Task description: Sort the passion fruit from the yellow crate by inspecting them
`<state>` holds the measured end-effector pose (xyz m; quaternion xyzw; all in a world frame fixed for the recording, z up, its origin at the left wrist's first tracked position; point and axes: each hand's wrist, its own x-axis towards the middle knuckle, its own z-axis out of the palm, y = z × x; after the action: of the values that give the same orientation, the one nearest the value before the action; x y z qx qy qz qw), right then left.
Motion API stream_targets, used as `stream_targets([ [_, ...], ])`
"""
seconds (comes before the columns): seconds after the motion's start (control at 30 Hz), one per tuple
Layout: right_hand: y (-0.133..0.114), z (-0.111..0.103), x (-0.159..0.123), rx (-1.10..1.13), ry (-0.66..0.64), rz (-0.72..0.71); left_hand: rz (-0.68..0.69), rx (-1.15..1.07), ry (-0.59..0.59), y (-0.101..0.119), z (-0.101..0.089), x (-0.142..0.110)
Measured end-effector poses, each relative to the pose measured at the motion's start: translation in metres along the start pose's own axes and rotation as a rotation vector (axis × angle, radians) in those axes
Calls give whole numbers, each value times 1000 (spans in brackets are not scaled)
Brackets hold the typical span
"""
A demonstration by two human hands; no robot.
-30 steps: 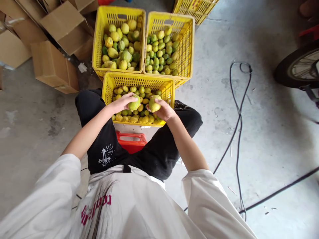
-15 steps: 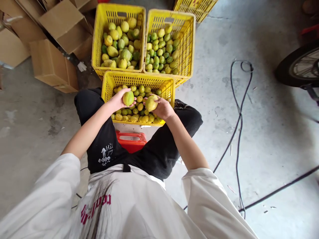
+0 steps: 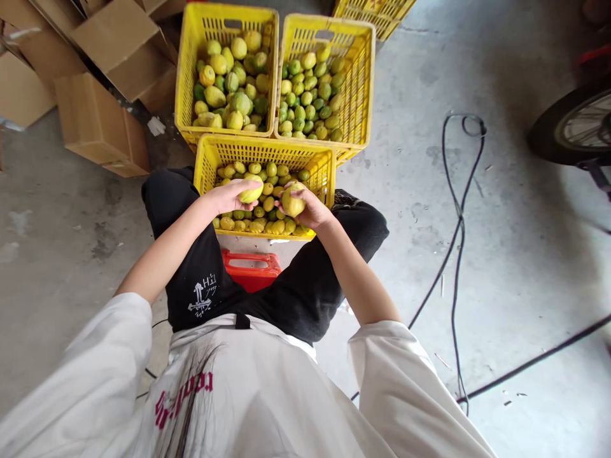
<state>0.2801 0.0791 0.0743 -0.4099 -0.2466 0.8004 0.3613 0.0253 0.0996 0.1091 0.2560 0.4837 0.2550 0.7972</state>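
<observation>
Over the near yellow crate (image 3: 262, 149), my left hand (image 3: 230, 196) is closed around a yellow-green lemon (image 3: 251, 189), the thumb lying across its top. A yellow lemon (image 3: 293, 199) sits in my right hand (image 3: 312, 208), with the fingers curled round its side. The two lemons are held a short way apart. Beneath them, many smaller yellow and green lemons (image 3: 268, 204) fill the bottom of the near crate, partly hidden by my hands.
Two more yellow crates of fruit adjoin the near one: the back left crate (image 3: 179, 83) and the back right crate (image 3: 365, 89). Cardboard boxes (image 3: 100, 124) lie at left. A red stool (image 3: 251, 280) shows between my legs. Black cable (image 3: 459, 216) and a wheel (image 3: 556, 127) are at right.
My left hand has turned the lemon in its grip, and its thumb now lies over the fruit. The lemon in my right hand has shifted slightly right and turned.
</observation>
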Motion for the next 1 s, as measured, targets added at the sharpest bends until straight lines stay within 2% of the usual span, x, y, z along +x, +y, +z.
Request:
stream_targets([
  [0.13,1,0,2,30,59,-15,-40,42,-33,1,0,-2],
  [0.27,1,0,2,52,139,8,10,21,-22,0,0,0],
  [0.53,-10,10,-4,112,10,69,97,-228,98,7,-1,4],
  [0.87,0,3,0,61,184,73,157,-273,361,10,5,0],
  [1.0,5,-2,9,65,267,126,142,-264,405,13,5,1],
])
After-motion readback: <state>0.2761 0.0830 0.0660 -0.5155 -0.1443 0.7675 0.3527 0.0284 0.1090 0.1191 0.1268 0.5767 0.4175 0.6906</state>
